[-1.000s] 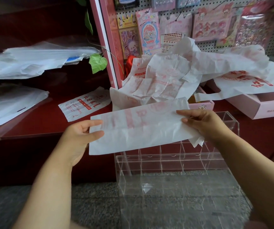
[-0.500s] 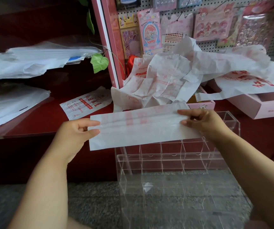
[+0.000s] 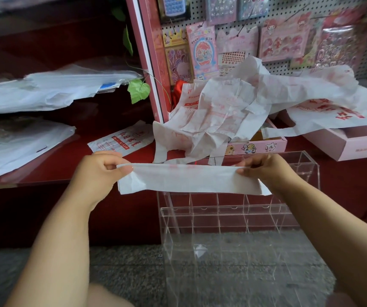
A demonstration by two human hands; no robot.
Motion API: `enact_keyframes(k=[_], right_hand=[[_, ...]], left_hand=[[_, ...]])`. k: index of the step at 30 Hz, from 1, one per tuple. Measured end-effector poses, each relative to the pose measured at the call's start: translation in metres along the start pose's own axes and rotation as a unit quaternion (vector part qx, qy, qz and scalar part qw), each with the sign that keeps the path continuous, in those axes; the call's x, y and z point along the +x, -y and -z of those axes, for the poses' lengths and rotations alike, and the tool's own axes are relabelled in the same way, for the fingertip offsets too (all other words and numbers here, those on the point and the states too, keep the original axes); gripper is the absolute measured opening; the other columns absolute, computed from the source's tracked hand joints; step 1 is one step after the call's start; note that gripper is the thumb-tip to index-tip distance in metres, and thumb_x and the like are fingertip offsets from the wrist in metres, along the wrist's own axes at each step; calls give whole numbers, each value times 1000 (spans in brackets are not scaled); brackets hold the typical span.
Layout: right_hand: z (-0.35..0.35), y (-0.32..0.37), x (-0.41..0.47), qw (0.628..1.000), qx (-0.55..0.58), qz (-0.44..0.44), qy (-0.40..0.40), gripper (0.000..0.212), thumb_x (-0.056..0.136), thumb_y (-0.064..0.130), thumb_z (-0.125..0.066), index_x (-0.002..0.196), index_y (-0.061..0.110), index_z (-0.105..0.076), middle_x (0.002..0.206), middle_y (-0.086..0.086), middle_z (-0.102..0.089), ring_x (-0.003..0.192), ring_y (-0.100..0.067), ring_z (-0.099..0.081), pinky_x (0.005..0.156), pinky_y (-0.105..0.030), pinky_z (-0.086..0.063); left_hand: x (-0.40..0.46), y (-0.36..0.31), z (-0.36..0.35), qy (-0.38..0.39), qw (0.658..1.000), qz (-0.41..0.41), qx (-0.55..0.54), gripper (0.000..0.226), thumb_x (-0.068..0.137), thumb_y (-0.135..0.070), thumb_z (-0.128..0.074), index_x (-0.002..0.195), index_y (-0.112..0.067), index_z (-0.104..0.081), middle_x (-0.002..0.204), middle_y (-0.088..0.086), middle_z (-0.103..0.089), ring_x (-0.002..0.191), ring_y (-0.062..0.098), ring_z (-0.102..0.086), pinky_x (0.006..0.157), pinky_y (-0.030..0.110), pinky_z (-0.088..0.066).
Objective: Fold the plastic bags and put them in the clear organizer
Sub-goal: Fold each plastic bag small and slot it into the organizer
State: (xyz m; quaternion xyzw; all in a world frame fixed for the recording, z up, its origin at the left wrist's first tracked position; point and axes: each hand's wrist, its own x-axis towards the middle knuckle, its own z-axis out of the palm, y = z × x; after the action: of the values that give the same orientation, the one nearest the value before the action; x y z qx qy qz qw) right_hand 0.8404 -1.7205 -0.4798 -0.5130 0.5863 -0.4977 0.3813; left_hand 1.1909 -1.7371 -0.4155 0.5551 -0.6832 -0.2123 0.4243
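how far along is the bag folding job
Early on. Done: nothing visible yet in the clear organizer. In hand: left hand and right hand pinch one plastic bag, folded into a narrow strip. Left: the loose bag pile behind.

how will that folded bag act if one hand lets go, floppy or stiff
Probably floppy: the folded bag stays a flat strip only because the left hand and right hand pinch its ends. It looks thin and light, creased like the loose bags behind, so the freed end would likely droop and unfold.
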Motion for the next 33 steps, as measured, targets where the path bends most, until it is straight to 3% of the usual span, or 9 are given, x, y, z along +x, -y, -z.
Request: enact_keyframes(k=[3,8,11,17,21,25,28,31,33], right_hand=[[-2,1,-5,999,-44,-8,22,10,83,11,-74,74,13,-72,74,-1,-68,71,-16,-59,65,-25,-46],[-1,-7,-11,969,-203,-17,138,18,94,21,-61,76,21,-61,73,2,-58,63,-13,-50,59,-29,-41],[-3,-10,-15,948,-241,-26,207,7,92,21,-63,86,20,-62,85,2,-64,75,-13,-57,73,-29,-46],[-21,0,-27,964,-11,8,266,49,73,40,-77,117,24,-61,114,-1,-71,108,-17,-66,93,-32,-52],[-30,13,-38,971,52,41,229,22,80,27,-77,100,18,-71,101,0,-75,97,-17,-71,85,-32,-55],[-30,19,-39,977,105,29,185,5,81,18,-72,80,15,-76,94,-8,-76,89,-23,-73,80,-36,-57],[-28,24,-38,976,145,29,158,8,79,18,-72,83,13,-76,94,-10,-76,87,-23,-72,77,-33,-55],[-28,28,-39,979,144,42,134,12,85,15,-70,93,8,-75,95,-10,-76,86,-23,-73,74,-31,-56],[-30,28,-41,982,131,48,124,14,86,17,-71,95,8,-75,94,-10,-76,87,-26,-73,74,-34,-57]], left_hand=[[5,-13,3,-10,1000,3,-7,19,89,-14,-70,72,-22,-65,92,-8,-58,81,13,-55,79,31,-44],[17,-52,-1,14,998,-31,-45,10,96,-11,-58,89,-12,-66,85,9,-68,76,17,-58,70,30,-44],[22,-79,-10,33,996,-73,-31,10,96,-11,-58,93,-9,-67,84,7,-71,72,12,-60,65,24,-47],[24,-126,-40,148,979,-138,-10,6,93,-8,-62,89,-5,-65,72,4,-66,55,1,-55,51,13,-42],[25,-142,-58,176,970,-170,-5,8,88,-12,-70,82,-16,-65,72,-6,-66,65,2,-59,63,18,-46],[23,-137,-74,103,967,-68,-224,27,81,-17,-78,103,-17,-62,94,2,-69,75,10,-66,67,28,-52],[9,-115,-91,132,944,59,-296,60,70,-30,-81,121,-12,-58,112,9,-69,86,17,-68,76,34,-55],[-13,-98,-112,192,934,85,-290,29,83,-23,-74,110,-13,-67,109,7,-73,89,16,-70,82,32,-54],[-19,-93,-122,162,936,81,-301,16,87,-24,-71,101,-15,-71,103,6,-75,94,20,-71,89,40,-55]])
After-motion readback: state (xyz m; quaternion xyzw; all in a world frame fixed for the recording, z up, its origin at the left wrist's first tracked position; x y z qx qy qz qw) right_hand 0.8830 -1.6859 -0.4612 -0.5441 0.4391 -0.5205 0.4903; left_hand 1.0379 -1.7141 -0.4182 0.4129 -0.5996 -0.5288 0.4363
